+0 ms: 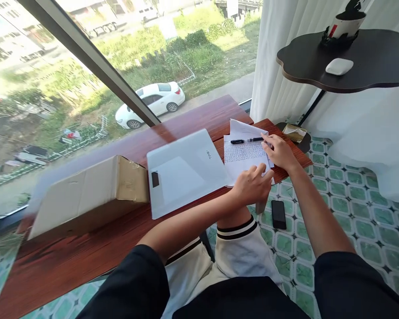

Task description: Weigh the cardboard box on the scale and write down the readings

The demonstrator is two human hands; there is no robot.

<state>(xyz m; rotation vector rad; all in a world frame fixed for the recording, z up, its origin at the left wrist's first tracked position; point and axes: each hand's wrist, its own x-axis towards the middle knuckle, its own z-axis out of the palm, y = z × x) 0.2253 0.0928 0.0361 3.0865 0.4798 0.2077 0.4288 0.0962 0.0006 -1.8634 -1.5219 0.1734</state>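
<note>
At the right end of the bench (pixel 86 248), both hands press on a stack of written sheets (pixel 244 155).
Taking the sheets as the landmark and going left to right: a cardboard box (pixel 93 195) lies well to their left, then a closed white laptop (pixel 182 170) just beside them, its edge touching or overlapping their left margin. The left hand (pixel 252 184) rests on the sheets' near edge, its grip curled together on the paper. The right hand (pixel 279 150) lies flat on their right edge, fingers spread apart, by the tip of a black pen (pixel 248 140) lying across the top. To square the stack well, I judge, keep one palm pinning while the other nudges edges, minding the pen. A black phone (pixel 279 214) lies on the floor below the sheets.
</note>
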